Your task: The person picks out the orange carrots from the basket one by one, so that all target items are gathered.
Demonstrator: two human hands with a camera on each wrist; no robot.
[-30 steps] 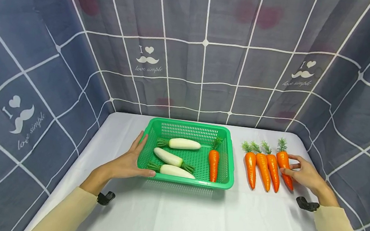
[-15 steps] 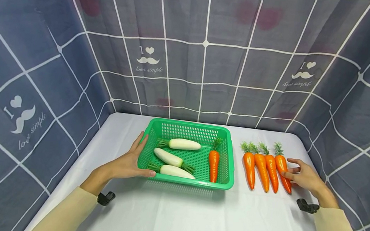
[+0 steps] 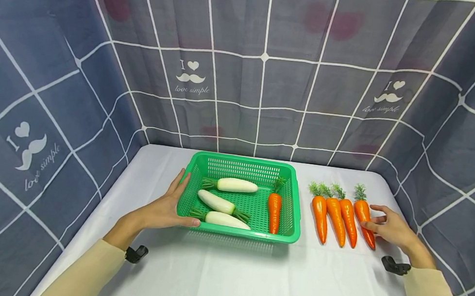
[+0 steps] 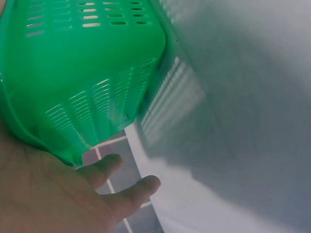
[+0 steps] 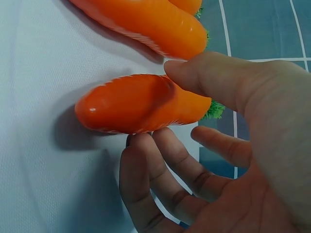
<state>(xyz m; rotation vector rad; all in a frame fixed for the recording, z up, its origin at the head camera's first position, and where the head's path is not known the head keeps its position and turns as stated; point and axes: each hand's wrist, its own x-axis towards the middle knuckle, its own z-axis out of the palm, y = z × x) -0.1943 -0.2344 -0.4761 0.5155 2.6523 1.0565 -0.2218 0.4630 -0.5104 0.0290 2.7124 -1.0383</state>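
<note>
My left hand (image 3: 160, 210) lies spread along the left end of a green plastic basket (image 3: 295, 218). Its thumb rests on the front rim, and its straight fingers reach along the side wall outside, as the left wrist view shows. To the right, my right hand (image 3: 391, 229) pinches the rightmost carrot (image 5: 141, 103) of a row on the white cloth, thumb on one side and bent fingertips on the other. Beside it in the row lie several more carrots (image 3: 336, 218), leafy tops pointing away. Inside the basket are three white radishes (image 3: 237, 184) and one carrot (image 3: 273, 213).
A white cloth (image 3: 231, 279) covers the table. Dark checked curtains (image 3: 288, 85) rise behind it and at both sides. The carrot row lies right of the basket, a short stretch of cloth between them.
The rightmost carrot first shifted left toward its neighbours, then slightly back right, with my right hand at it. The carrots beside it slid a little left. My left hand and the basket stay put.
</note>
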